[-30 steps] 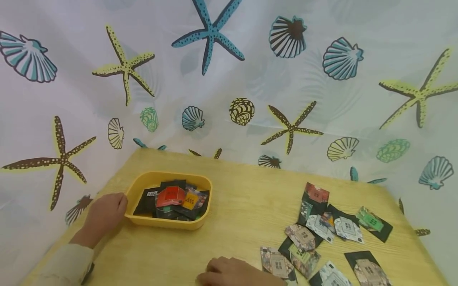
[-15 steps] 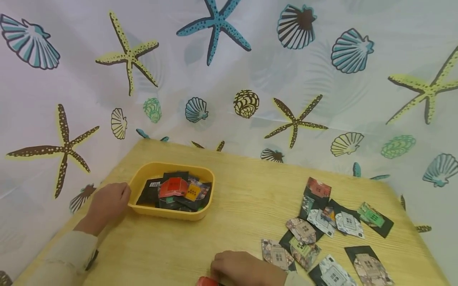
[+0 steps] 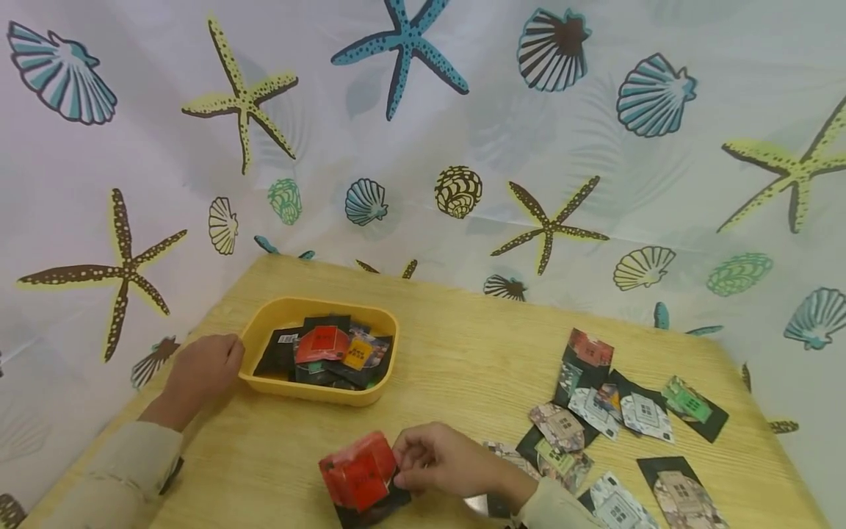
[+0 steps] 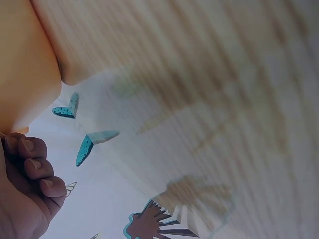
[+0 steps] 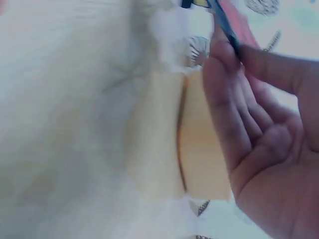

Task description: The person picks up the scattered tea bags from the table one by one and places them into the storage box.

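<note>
My right hand (image 3: 449,463) pinches a red-and-black sachet (image 3: 360,474) by its edge, between thumb and forefinger, near the front of the table. In the right wrist view the sachet (image 5: 227,22) shows edge-on between the fingertips. My left hand (image 3: 205,375) lies at the left side of a yellow plastic bin (image 3: 311,391), right at its rim. In the left wrist view, the fingers (image 4: 40,169) are curled toward the palm and nothing shows inside them. Several black sachets with coloured fronts lie in the bin, a red one (image 3: 322,344) on top.
Loose sachets are spread on the right of the wooden table (image 3: 463,360), some overlapping. A green-fronted sachet (image 3: 694,406) is farthest right, and a pinkish one (image 3: 681,492) lies near the front. A curtain (image 3: 410,132) with shells and starfish stands behind.
My right hand has brought the red-and-black sachet up into view from the front edge. My left hand stays beside the bin. The head view has tilted down slightly.
</note>
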Demonstrator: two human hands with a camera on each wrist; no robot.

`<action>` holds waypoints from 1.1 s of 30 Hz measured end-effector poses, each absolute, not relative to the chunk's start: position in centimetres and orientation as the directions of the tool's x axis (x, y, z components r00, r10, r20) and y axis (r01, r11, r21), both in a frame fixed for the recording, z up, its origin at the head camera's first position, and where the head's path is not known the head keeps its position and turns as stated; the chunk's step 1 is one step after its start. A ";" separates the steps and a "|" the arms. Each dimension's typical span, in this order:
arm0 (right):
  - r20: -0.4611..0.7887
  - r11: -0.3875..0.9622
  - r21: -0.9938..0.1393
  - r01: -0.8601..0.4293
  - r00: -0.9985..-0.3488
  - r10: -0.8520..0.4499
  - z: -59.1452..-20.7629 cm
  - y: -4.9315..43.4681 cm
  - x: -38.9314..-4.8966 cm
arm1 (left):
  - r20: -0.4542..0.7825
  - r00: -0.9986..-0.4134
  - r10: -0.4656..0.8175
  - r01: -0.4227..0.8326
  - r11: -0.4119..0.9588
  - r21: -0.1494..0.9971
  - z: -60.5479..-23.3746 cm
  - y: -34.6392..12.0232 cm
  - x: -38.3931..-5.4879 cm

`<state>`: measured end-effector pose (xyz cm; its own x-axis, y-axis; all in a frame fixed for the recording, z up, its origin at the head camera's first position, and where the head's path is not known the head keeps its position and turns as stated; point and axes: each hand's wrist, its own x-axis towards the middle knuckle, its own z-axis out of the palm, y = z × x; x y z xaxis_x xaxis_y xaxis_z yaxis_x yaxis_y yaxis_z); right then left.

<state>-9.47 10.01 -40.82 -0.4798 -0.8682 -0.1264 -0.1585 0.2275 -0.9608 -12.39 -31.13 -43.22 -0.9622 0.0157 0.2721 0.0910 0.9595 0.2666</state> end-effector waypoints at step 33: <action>-0.063 0.386 -0.911 -0.143 -0.878 -0.474 -37.5 6.7 -14.2 | 0.266 -0.964 0.023 0.090 0.966 0.243 -43.3 -31.1 -12.5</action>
<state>-14.20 6.73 -37.54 -0.8784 -0.4738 -0.0627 -0.1432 0.3860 -0.9113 -12.47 -31.06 -43.27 -0.9638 0.0229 0.2658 0.0900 0.9658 0.2432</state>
